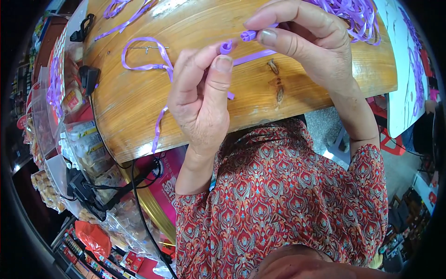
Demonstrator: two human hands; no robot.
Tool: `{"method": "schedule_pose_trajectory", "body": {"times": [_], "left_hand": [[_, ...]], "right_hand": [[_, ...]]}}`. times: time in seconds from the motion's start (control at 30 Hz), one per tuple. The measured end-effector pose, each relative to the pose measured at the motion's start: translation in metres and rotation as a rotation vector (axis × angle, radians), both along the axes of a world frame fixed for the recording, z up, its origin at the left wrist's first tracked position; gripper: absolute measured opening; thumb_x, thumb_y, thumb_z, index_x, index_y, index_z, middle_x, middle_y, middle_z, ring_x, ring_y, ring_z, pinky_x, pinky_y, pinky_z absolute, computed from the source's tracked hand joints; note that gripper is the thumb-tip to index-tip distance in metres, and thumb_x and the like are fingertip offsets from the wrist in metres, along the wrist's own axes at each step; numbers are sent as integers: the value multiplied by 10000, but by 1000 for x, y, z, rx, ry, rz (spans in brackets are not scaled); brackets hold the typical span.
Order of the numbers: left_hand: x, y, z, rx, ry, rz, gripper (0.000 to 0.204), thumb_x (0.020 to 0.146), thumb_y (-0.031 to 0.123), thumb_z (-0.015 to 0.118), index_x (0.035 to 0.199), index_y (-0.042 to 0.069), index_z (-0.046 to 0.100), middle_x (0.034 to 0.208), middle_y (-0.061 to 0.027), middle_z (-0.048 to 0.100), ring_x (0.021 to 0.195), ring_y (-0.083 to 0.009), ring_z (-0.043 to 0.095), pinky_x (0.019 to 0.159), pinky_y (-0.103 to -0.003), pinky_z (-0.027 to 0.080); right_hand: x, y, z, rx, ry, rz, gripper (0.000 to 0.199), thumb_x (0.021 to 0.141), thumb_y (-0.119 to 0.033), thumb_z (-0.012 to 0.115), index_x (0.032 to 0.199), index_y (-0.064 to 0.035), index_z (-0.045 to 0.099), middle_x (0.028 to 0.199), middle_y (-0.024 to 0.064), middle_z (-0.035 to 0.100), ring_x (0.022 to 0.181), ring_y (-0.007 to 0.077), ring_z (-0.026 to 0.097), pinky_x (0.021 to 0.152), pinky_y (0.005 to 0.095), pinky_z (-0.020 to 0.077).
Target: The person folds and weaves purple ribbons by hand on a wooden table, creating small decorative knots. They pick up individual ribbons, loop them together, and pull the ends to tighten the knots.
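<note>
Over the wooden table (153, 100), my left hand (202, 95) pinches a small curled piece of purple ribbon (226, 47) between thumb and forefinger. Just to its right, my right hand (311, 42) pinches a rolled end of purple ribbon (248, 36) between thumb and fingertips. The two rolled bits are close together but apart. A purple ribbon length (253, 57) runs behind both hands. Left of my left hand, a looped ribbon (124, 56) lies on the wood, and a loose tail (160, 128) hangs toward the near edge. A thin metal pin-like tool (147, 48) lies within the loop.
A heap of purple ribbon (355, 18) lies at the far right, with more strands (123, 23) at the far left. Black clips (89, 79) and a cable (134, 186) are at the left edge, beside packaged goods (83, 139). A white marbled surface (402, 69) stands to the right.
</note>
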State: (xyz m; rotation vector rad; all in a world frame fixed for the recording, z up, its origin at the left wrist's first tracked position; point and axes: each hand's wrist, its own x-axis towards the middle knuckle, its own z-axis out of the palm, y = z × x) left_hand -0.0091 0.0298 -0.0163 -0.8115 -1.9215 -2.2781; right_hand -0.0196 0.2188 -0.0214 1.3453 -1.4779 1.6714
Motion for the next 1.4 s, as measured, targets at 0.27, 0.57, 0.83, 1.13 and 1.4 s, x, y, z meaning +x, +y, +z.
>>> {"method": "schedule_pose_trajectory", "body": {"times": [0.27, 0.57, 0.83, 1.13, 1.4], "left_hand": [[3, 6, 5, -19, 63, 58, 182, 819, 9, 639, 1000, 0, 635, 759, 17, 463, 624, -42, 384, 532, -174, 293], [4, 5, 5, -73, 139, 58, 145, 813, 11, 645, 956, -7, 646, 697, 24, 440, 606, -55, 366, 527, -191, 283], [5, 5, 9, 6, -64, 7, 113, 827, 21, 631, 935, -5, 649, 709, 19, 459, 611, -47, 393, 520, -187, 296], [2, 6, 4, -52, 75, 15, 124, 814, 30, 652, 931, -9, 646, 682, 33, 428, 597, -46, 361, 519, -193, 272], [1, 7, 3, -114, 181, 77, 146, 783, 17, 676, 927, 6, 655, 644, 33, 398, 568, -59, 331, 502, -207, 254]], "right_hand": [[-4, 0, 4, 41, 171, -64, 228, 806, 75, 604, 1033, 54, 594, 980, 120, 618, 921, 162, 597, 799, 255, 486], [11, -6, 13, 28, 80, -154, 210, 779, 53, 643, 988, 43, 621, 929, 115, 631, 860, 161, 608, 738, 244, 477], [11, -5, 23, -2, 285, -237, 163, 783, 42, 640, 946, 39, 635, 885, 112, 642, 813, 171, 619, 692, 256, 477], [56, -13, 60, 241, -646, -546, 162, 770, 41, 650, 932, 30, 650, 872, 112, 647, 794, 182, 621, 671, 260, 472], [56, -12, 62, 276, -597, -562, 172, 761, 28, 658, 933, 18, 657, 843, 113, 645, 755, 201, 623, 636, 262, 475]]}}
